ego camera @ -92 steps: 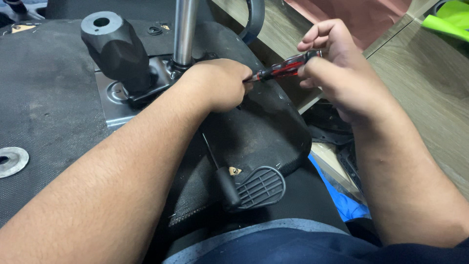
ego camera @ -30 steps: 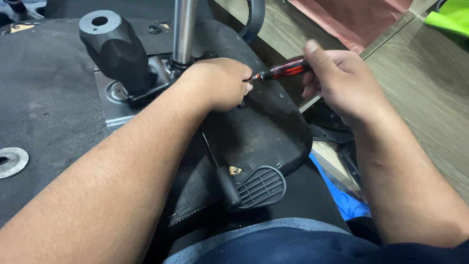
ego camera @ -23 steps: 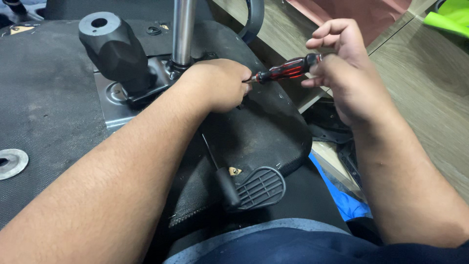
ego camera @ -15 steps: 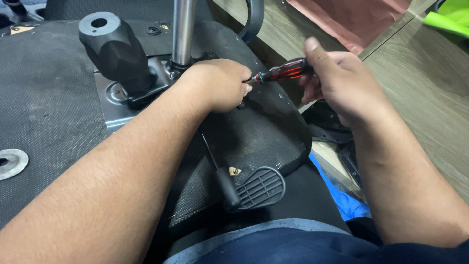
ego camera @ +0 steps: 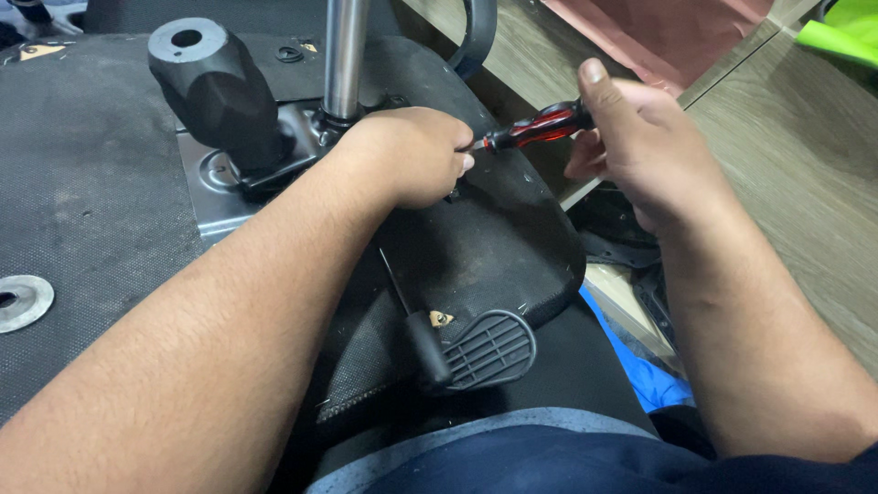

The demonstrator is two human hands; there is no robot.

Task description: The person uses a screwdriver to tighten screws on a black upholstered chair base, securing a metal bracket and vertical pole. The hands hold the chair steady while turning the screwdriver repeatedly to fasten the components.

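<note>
Blue bag [ego camera: 640, 370], wooden floor [ego camera: 805, 174]

small triangular yellow label [ego camera: 441, 318] on seat underside [ego camera: 494, 238]

The tip of the red-and-black-handled screwdriver [ego camera: 535, 128] vanishes behind the curled fingers of the left hand [ego camera: 412, 155], so what it meets on the upturned black fabric chair seat [ego camera: 494, 247] cannot be told. The chrome steel column [ego camera: 346, 55] is cut off by the top edge, as is the lime-green object [ego camera: 846, 37] at the top right corner. The flat grey metal washer [ego camera: 23, 302] runs off the left edge.
</note>
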